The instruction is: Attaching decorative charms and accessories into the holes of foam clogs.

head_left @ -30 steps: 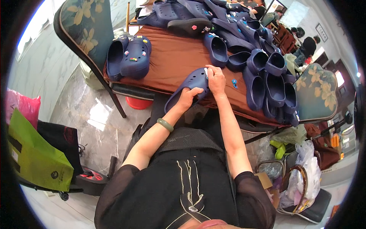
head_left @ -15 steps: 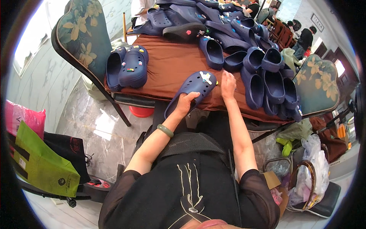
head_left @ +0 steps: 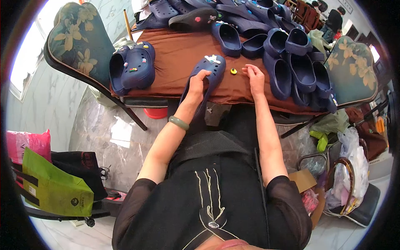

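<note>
My left hand [head_left: 197,85] grips a navy foam clog [head_left: 213,74] at its opening, thumb on top. The clog's holed toe points away from me and bears a white charm [head_left: 212,59]. On the brown cloth, right of the toe, lies a small yellow and black charm [head_left: 233,71]. My right hand [head_left: 254,80] hovers beside that charm, fingers loosely curled and a little apart, with nothing visible in them. At the table's left stands a pair of navy clogs [head_left: 139,66] decorated with small charms.
A heap of navy clogs [head_left: 246,25] covers the table's far side, and more clogs [head_left: 301,71] are stacked at the right. Chairs [head_left: 81,46] flank the brown-covered table [head_left: 175,50]. A green bag [head_left: 58,183] hangs at lower left; plastic bags [head_left: 350,166] sit at lower right.
The clog in my left hand has shifted left, away from the small yellow charm, which now shows fully. My right hand's fingers have loosened and turned toward it. The view has shifted slightly.
</note>
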The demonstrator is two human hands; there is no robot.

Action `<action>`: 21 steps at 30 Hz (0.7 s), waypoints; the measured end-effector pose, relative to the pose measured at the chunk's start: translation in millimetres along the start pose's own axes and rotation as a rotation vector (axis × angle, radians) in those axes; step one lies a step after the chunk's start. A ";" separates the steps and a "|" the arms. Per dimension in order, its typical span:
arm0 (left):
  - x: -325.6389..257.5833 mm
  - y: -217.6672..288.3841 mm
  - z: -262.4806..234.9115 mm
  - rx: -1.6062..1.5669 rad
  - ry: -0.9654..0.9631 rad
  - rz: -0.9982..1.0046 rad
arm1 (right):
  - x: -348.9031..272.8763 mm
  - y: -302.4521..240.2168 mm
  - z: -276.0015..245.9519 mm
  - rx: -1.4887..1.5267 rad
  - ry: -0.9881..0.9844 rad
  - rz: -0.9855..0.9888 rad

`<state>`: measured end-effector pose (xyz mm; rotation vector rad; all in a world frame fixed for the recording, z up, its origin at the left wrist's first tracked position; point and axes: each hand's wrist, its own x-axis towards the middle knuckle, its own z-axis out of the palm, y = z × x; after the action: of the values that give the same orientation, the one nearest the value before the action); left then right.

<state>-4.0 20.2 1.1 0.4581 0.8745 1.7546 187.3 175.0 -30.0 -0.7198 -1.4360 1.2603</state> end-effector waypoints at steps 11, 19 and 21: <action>-25.3 3.4 2.4 0.285 -0.070 0.156 | -9.5 -6.2 26.2 -0.858 -0.113 -0.482; -21.9 -2.6 -2.0 0.284 -0.109 0.281 | -19.5 -12.9 26.3 -0.599 -0.088 -0.255; -22.7 -3.0 -0.8 0.284 -0.110 0.314 | -20.3 -7.1 24.0 -0.561 -0.078 -0.251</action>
<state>5.5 -0.6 0.9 0.9112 1.0191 1.8722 171.6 147.1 -27.2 -0.8290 -1.9069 0.6970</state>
